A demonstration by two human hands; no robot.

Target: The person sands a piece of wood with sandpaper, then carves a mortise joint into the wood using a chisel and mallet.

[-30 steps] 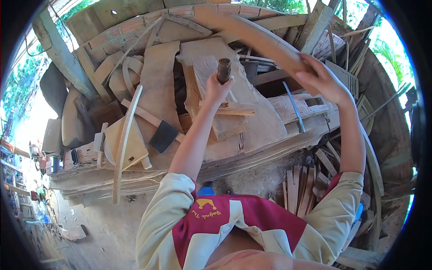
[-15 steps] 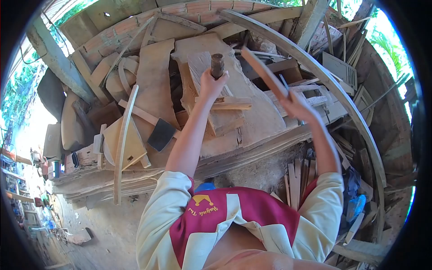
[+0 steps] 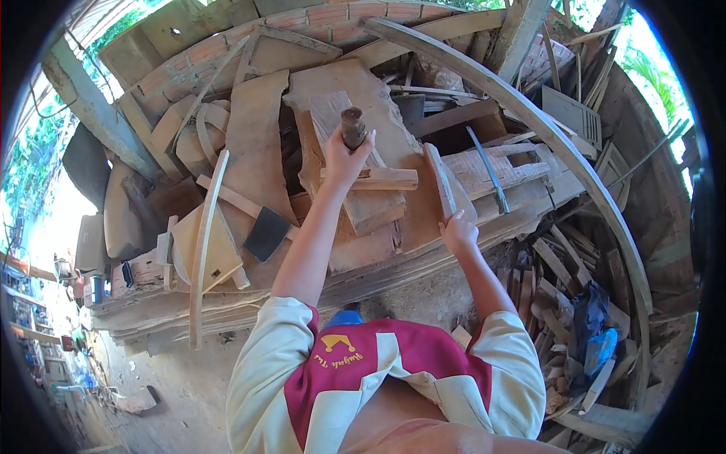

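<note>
My left hand (image 3: 344,160) is closed around a chisel (image 3: 352,123), whose thick brown handle stands up with its worn round end towards me. Its blade is hidden behind the hand. Under that hand lies a thick wooden block (image 3: 382,211), with a short wooden strip (image 3: 389,179) across it. My right hand (image 3: 458,231) grips the near end of a flat wooden bat (image 3: 440,178). The bat points away from me, to the right of the block and apart from the chisel.
Large rough slabs (image 3: 257,136) form the work surface. A slim blue-grey metal bar (image 3: 488,168) lies at right. A black-headed mallet (image 3: 268,233) and a curved wooden strip (image 3: 206,250) are at left. A long curved beam (image 3: 529,113) arches across the right, above scrap wood (image 3: 563,257).
My right hand has swung the bat down and to the left, uncovering the blue-grey bar. My left hand, still gripping the chisel, has shifted slightly left and nearer.
</note>
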